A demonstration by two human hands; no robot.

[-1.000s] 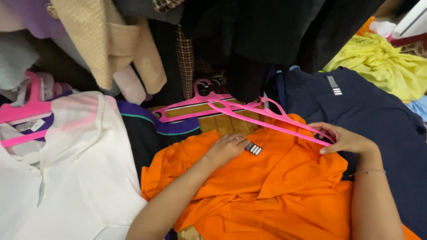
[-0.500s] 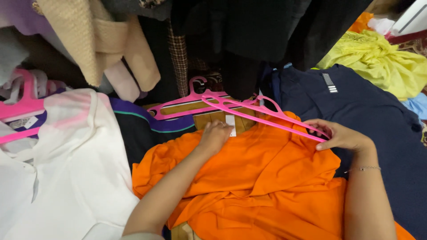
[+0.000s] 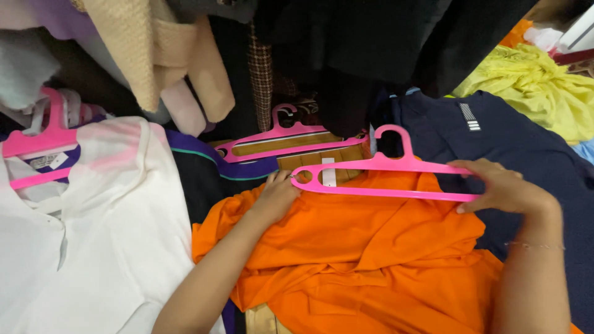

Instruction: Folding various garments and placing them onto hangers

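Pink plastic hanger (image 3: 383, 179) lies crosswise in front of you, its long axis running left to right, with the hook pointing away from you toward the hanging dark clothes. It sits just above the collar edge of the orange shirt (image 3: 371, 260), which is spread out flat below it. Your right hand (image 3: 504, 188) pinches the hanger's right end, fingers closed around the bar. Your left hand (image 3: 278, 195) is at the hanger's left end, resting on the orange fabric near the collar; its fingers are curled, but you cannot tell whether they hold the cloth or only press it. So each hand meets 1 end of the hanger, and the shirt's neck opening lies toward you from the bar, nearer your left hand. A second pink hanger (image 3: 291, 139) lies just behind, tilted slightly. To your left lies a white shirt (image 3: 99, 235) on another pink hanger; to your right a navy garment (image 3: 495, 136), with a yellow one (image 3: 532, 80) beyond it.
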